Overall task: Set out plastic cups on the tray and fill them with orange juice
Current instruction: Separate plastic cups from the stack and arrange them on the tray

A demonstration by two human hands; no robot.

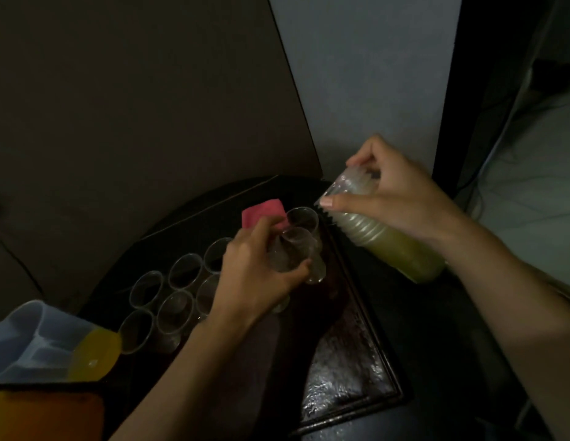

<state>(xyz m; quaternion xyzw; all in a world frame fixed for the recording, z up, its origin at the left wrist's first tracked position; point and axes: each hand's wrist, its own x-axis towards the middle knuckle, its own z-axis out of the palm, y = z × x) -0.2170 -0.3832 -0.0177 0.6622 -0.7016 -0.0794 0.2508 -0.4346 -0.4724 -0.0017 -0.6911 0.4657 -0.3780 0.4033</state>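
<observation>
The person's left hand curls its fingers and thumb round a single clear plastic cup, held tilted with its mouth toward the far right, above the far right part of the dark tray. The right hand grips a long, ribbed, translucent stack slantwise over the tray's right edge, thumb on its near side and fingertips on its upper end. The stack looks like nested cups, clear at the top and yellow-green toward the lower end; in this dim light it cannot be told for certain.

Six empty cups stand upright in two rows of three along the left side of the tray, close beside one another. Another cup stands near the far right corner, just behind the held one, with a pink cloth-like thing beside it at the tray's far edge. Off the tray's near left corner sits a juice jug with a pale blue-grey lid, orange liquid showing under it.
</observation>
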